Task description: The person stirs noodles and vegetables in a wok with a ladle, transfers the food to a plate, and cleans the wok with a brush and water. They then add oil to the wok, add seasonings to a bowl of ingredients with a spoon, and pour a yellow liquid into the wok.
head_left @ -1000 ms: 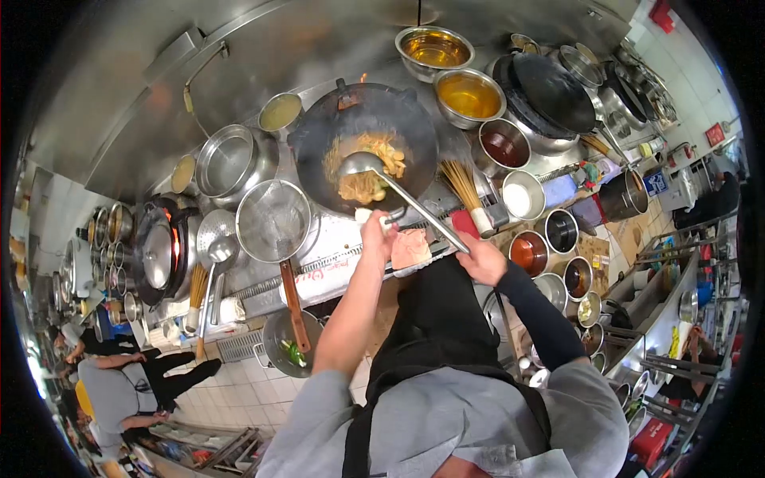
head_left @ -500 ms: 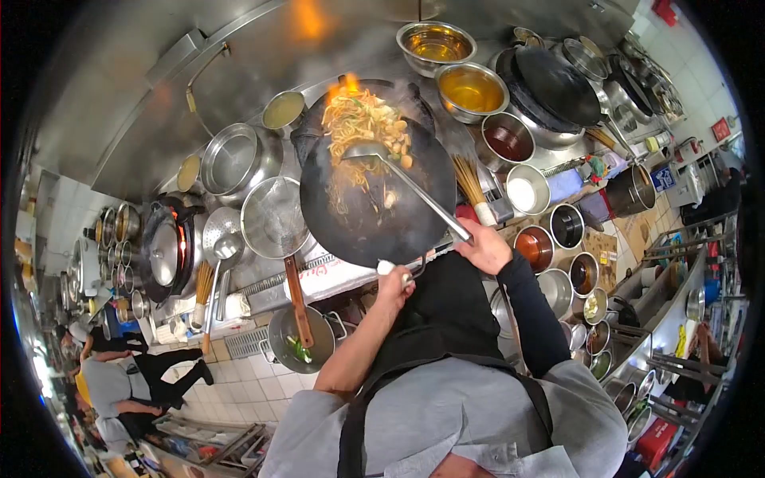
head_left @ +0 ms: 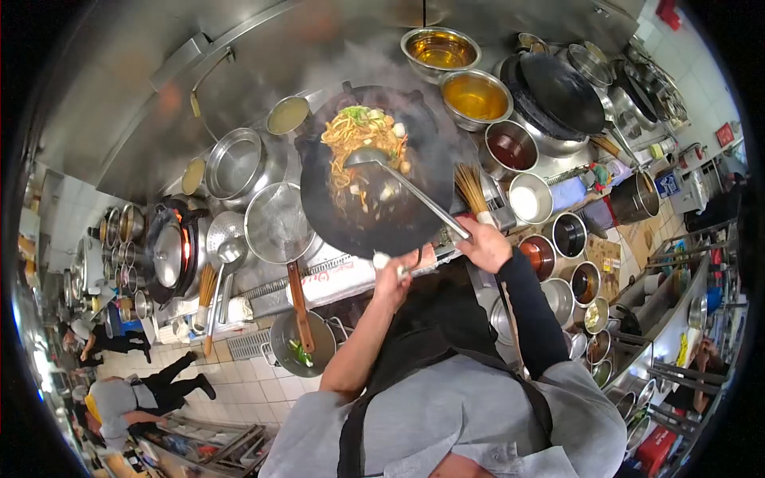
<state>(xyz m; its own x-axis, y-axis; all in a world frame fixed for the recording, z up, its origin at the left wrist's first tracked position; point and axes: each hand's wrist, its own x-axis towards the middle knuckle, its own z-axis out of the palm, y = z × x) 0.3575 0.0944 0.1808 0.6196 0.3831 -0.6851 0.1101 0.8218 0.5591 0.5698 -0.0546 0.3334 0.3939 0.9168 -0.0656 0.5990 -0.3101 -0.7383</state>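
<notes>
A black wok (head_left: 325, 209) stands over the burner, with noodles (head_left: 348, 130), pale chunks and green bits in its far half. My left hand (head_left: 391, 280) is closed at the wok's near edge, gripping it there with a white cloth (head_left: 381, 260). The ladle (head_left: 426, 201) slants across the wok, its bowl resting among the noodles. Around the end of the ladle's handle, my right hand (head_left: 484, 246) is closed. Steam rises from the wok and partly blurs its far rim.
To the left are a wire strainer (head_left: 279, 223) with a wooden handle and a lit burner (head_left: 188, 253). Oil bowls (head_left: 476, 95), a bamboo brush (head_left: 475, 191) and several sauce pots (head_left: 569, 233) stand on the right. A pot (head_left: 280, 344) sits by my left forearm. Co-workers (head_left: 119, 398) are behind at left.
The flame at the wok's far edge is no longer visible. The noodles have dropped lower into the wok, which has tilted. My left hand has shifted slightly; the ladle stays in my right hand.
</notes>
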